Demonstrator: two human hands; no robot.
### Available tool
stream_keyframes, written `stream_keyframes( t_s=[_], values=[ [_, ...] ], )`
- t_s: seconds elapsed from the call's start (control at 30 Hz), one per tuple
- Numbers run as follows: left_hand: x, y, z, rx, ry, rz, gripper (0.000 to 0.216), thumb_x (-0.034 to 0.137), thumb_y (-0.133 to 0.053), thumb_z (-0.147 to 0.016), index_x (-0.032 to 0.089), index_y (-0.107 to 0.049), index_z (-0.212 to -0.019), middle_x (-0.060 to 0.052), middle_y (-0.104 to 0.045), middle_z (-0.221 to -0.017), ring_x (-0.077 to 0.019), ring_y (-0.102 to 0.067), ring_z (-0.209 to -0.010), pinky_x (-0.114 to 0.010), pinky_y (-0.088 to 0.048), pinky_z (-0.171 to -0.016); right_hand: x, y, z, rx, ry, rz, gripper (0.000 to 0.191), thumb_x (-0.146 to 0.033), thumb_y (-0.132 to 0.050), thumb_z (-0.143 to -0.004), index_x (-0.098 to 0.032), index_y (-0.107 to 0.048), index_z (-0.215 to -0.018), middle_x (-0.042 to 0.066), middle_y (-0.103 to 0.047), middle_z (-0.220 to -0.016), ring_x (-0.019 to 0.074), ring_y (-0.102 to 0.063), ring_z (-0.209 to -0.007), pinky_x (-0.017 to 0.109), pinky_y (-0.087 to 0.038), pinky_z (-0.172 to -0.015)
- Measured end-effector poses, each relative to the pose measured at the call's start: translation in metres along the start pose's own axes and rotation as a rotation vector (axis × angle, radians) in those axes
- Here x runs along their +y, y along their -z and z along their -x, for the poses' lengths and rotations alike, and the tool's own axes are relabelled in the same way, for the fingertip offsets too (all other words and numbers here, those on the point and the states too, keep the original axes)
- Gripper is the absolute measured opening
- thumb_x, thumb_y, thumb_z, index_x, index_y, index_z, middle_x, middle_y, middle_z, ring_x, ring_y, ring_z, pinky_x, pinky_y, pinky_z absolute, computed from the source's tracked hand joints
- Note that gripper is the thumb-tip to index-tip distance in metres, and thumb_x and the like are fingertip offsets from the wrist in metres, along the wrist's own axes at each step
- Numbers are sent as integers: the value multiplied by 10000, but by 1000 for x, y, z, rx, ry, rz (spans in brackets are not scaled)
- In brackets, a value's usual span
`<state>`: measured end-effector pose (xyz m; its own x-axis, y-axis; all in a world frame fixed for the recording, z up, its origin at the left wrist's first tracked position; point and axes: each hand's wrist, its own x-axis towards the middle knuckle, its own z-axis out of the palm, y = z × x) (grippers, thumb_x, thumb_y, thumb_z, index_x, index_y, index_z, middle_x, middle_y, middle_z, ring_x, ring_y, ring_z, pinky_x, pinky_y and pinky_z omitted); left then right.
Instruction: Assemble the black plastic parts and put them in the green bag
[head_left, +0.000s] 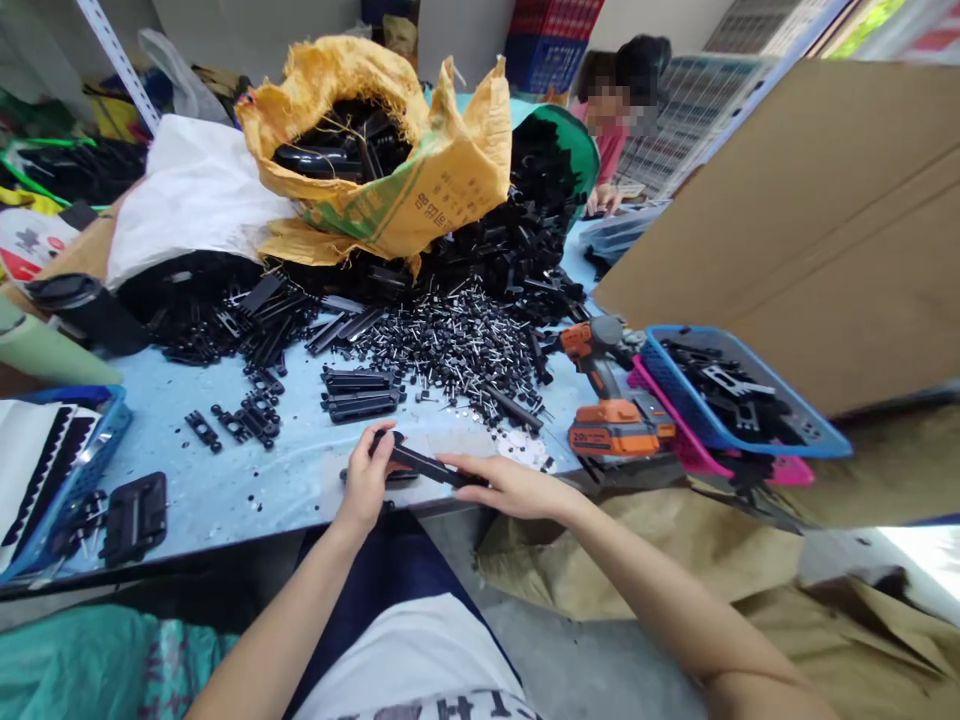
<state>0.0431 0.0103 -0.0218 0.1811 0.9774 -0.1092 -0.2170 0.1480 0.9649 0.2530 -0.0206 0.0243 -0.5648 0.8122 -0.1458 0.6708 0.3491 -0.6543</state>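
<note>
Between my two hands, over the table's front edge, is a long black plastic part (424, 464). My left hand (365, 478) pinches its left end between thumb and fingers. The fingers of my right hand (510, 485) close round its right end. Another black piece (401, 478) lies partly hidden beneath it. Just beyond my hands is a neat stack of long black parts (361, 393). Farther back spreads a heap of small black pieces with metal pins (457, 335). Short black clips (251, 420) lie to the left.
An orange cordless drill (611, 425) stands right of my hands. Beside it, a blue basket (750, 440) holds black parts. A yellow woven sack (450, 190) stands at the back. Cardboard (810, 230) rises at right. A co-worker (611, 150) sits behind the table.
</note>
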Motion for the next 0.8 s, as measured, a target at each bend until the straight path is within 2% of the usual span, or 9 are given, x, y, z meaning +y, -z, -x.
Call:
stream_keyframes(
  t_s=[0.1,0.17,0.23,0.33,0.4,0.5,0.63,0.7,0.8],
  values=[
    [-6,-11,14,-58,-131,-241,414,483,-455,-871,194,-503,-1164,-67,-608,-989,-173,-623,-794,-338,-520,-746,-4,-17,-1,-4,-78,25,500,-462,-503,-870,-187,-436,-1282,80,-659,-1008,195,-621,-848,271,-446,-716],
    [-12,-7,14,-120,-294,-504,405,441,-407,-902,193,-471,-1216,-99,-579,-1120,-201,-592,-948,-373,-471,-864,7,-20,-2,19,-85,104,369,-425,-482,-891,-183,-510,-1167,79,-658,-968,193,-615,-840,261,-427,-706],
    [-16,3,5,-181,-397,-798,393,396,-358,-925,183,-464,-1237,-114,-551,-1184,-224,-522,-1079,-408,-402,-953,22,-22,-4,-10,-89,217,317,-421,-483,-892,-183,-547,-1091,80,-657,-936,198,-611,-837,261,-411,-707],
    [-20,19,-16,-363,-362,-1169,376,387,-342,-931,173,-514,-1188,-111,-560,-1159,-241,-466,-1134,-423,-366,-976,40,-28,-9,-70,-69,366,335,-452,-474,-890,-175,-554,-1060,89,-645,-929,197,-604,-832,259,-389,-697],
    [-21,24,-25,-459,-322,-1318,419,454,-368,-912,176,-517,-1188,-114,-550,-1163,-254,-461,-1133,-422,-373,-955,45,-37,-14,-86,-14,443,332,-450,-443,-905,-175,-560,-1050,91,-633,-937,189,-595,-848,254,-372,-694],
    [-23,24,-28,-515,-318,-1410,560,612,-394,-843,193,-504,-1198,-118,-537,-1161,-277,-470,-1109,-432,-389,-914,46,-49,-21,-97,27,502,357,-468,-390,-922,-182,-577,-1027,75,-626,-901,172,-591,-823,244,-344,-661],
    [-27,24,-25,-552,-400,-1424,767,766,-531,-632,196,-505,-1145,-123,-540,-1157,-314,-493,-1084,-472,-380,-910,42,-56,-25,-35,-50,544,386,-489,-345,-931,-199,-578,-1036,62,-621,-892,161,-585,-802,238,-307,-608],
    [-29,26,-25,-528,-442,-1399,805,731,-613,-588,184,-471,-1161,-118,-565,-1123,-303,-529,-1046,-453,-388,-909,37,-55,-25,-3,-78,592,404,-497,-323,-934,-203,-577,-1045,70,-615,-905,169,-576,-816,244,-305,-611],
    [-32,31,-24,-440,-475,-1352,705,616,-649,-660,185,-436,-1176,-94,-598,-1057,-264,-585,-964,-378,-446,-826,25,-53,-26,30,-97,654,407,-484,-306,-941,-201,-558,-1089,89,-609,-939,176,-559,-839,253,-314,-640]
  ],
)
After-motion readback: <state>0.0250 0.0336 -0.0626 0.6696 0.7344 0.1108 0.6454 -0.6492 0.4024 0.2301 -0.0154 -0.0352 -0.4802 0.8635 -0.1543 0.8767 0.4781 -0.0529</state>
